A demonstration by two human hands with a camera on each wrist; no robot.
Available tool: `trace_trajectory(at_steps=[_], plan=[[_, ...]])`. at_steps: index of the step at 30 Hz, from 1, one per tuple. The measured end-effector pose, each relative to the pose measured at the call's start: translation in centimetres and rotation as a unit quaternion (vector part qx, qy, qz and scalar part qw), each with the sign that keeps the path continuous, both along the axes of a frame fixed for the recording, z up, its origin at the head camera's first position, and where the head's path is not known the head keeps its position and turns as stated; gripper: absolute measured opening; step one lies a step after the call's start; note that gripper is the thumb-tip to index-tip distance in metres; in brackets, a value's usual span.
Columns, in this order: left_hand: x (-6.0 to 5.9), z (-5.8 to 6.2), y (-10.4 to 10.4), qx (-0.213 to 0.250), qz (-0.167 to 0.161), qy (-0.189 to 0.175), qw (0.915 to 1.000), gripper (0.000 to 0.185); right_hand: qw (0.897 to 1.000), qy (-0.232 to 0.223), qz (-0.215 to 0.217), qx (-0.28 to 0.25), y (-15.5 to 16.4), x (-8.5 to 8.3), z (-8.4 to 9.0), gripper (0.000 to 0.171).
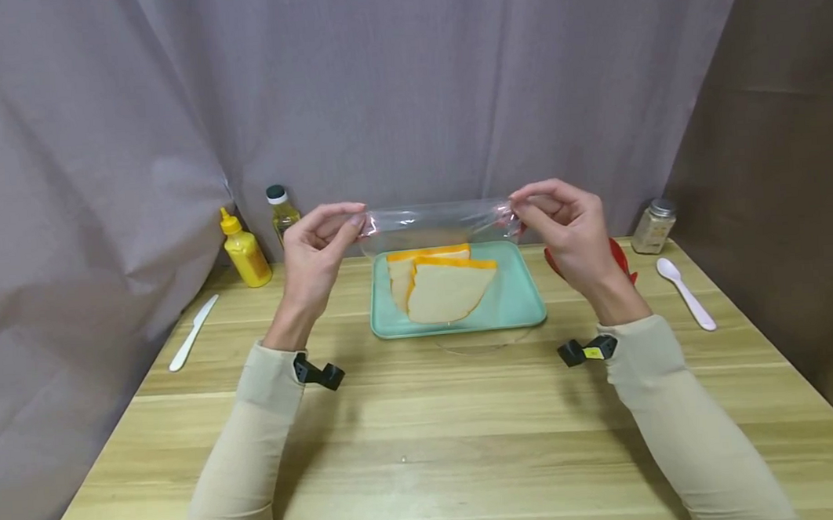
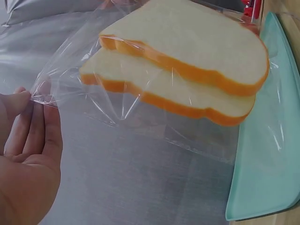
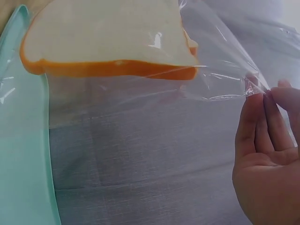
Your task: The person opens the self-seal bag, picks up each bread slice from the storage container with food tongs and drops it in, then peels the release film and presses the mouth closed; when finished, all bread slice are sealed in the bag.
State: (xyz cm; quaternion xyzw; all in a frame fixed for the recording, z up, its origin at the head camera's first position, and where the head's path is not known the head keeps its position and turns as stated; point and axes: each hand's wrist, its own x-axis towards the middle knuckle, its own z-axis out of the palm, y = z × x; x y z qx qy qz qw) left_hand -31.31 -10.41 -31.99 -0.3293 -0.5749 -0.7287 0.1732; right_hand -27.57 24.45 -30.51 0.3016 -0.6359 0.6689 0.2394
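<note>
A sheet of clear plastic wrap (image 1: 428,217) is stretched between both hands above the far side of a teal tray (image 1: 525,301). Its left corner is pinched between the thumb and fingertips of my left hand (image 1: 312,257). My right hand (image 1: 572,232) pinches the right corner the same way, at about equal height. Two bread slices (image 1: 454,293) with orange crusts overlap on the tray. In both wrist views the wrap spreads in creases from the fingertips across the slices. Its curved near edge shows on the table just past the tray's front.
At the back left stand a yellow squeeze bottle (image 1: 246,253) and a dark-capped bottle (image 1: 283,212); a white knife (image 1: 194,333) lies nearer. On the right are a spice jar (image 1: 654,228), a pale spoon (image 1: 687,294) and a red object (image 1: 620,259) partly behind my right hand.
</note>
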Motion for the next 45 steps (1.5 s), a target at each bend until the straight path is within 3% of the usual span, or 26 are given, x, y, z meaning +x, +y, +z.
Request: trace_trajectory(at_steps=[9,16,24,29,33,40,43,45], plan=[[0.2,0.3,-0.5,-0.025,-0.006,0.026,0.9993,0.020,0.998,-0.014,0.047,-0.034,0.0,0.1,0.2,0.010],[0.4,0.4,-0.5,-0.026,-0.037,0.039,0.9982,0.022,0.997,-0.006,0.070,-0.013,0.5,0.0,0.2,0.012],[0.8,0.4,-0.2,-0.031,-0.028,0.050,0.9979,0.015,0.997,-0.001,0.082,0.013,1.1,0.1,0.1,0.017],[0.9,0.4,-0.2,-0.018,-0.019,0.042,0.9988,0.017,0.993,0.007,0.119,-0.016,1.2,0.1,0.1,0.022],[0.8,0.3,-0.2,0.009,-0.035,0.021,0.9991,0.016,0.991,0.012,0.131,-0.031,1.4,0.0,0.1,0.023],[0.9,0.0,0.2,-0.051,0.013,-0.004,0.9986,0.013,0.988,0.021,0.146,-0.039,1.8,0.0,0.3,0.020],[0.9,-0.1,0.3,-0.054,0.013,-0.013,0.9984,0.018,0.987,0.023,0.152,-0.042,1.8,0.0,0.4,0.018],[0.9,-0.1,0.2,-0.050,0.009,-0.015,0.9986,0.020,0.991,0.022,0.128,-0.028,1.8,0.1,0.5,0.017]])
